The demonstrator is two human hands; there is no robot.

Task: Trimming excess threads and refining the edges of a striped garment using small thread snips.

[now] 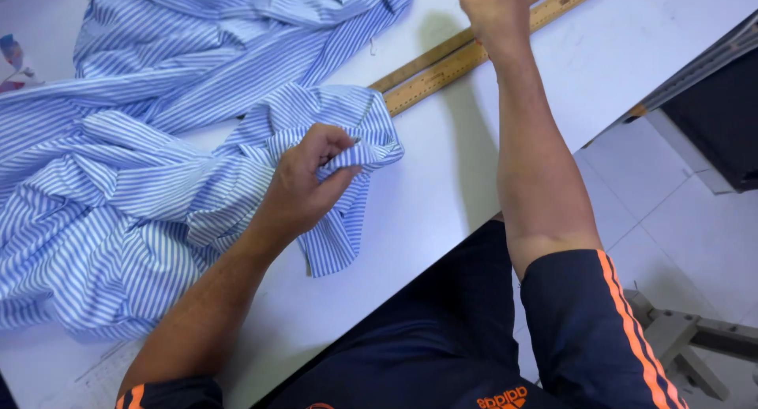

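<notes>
Two hands are working over a white table, one low at the middle and one high at the far edge of view. At the far left, a blue-and-white striped shirt is lying in a soft, rumpled heap, its thin woven cloth folding into ridges and loose waves that are covering most of the table's left half. A small patch of patterned fabric is peeking in at the left border.

Moving toward the middle, the left hand is curling its fingers shut and pinching a bunched corner of the shirt between thumb and fingertips; the gathered stripes are fanning out just past the knuckles, and a flap of cloth is hanging down below the wrist.

Right of that, two long, flat wooden rulers are lying side by side on a diagonal, touching each other, with their lower ends slipping under the shirt's edge. The right hand is closing into a fist above them, gripping something small and red that is mostly cut off by the frame.

Bare tabletop is stretching open between the forearms. The table's near edge is running diagonally past the dark shorts, and pale floor tiles are showing at the right.
</notes>
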